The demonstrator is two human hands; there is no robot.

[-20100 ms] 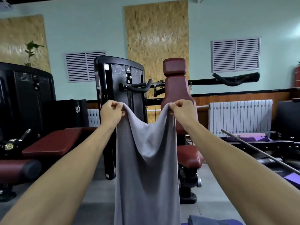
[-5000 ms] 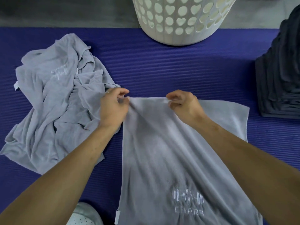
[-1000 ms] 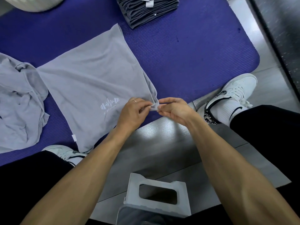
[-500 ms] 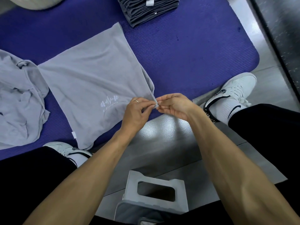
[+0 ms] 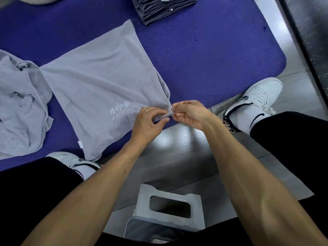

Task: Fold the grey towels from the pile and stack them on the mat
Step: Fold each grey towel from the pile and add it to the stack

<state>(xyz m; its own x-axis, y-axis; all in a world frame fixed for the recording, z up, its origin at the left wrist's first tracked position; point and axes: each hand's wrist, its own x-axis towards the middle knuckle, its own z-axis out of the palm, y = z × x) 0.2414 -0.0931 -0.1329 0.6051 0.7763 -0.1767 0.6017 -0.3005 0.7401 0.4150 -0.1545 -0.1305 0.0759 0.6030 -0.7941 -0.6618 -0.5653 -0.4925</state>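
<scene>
We see the left hand (image 5: 148, 123) and right hand (image 5: 189, 115) both pinching one near corner of the half-folded grey towel (image 5: 99, 86), which lies on the purple mat (image 5: 213, 55).

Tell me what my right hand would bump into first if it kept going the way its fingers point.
Probably your left hand. The right hand points leftward at the towel corner both hands pinch, with the left fingers just beyond it. Depth is hard to judge.

Light grey towel (image 5: 99, 82), white barbell logo (image 5: 119, 108); purple ribbed mat (image 5: 204, 59); dark grey stack (image 5: 159, 8).
</scene>
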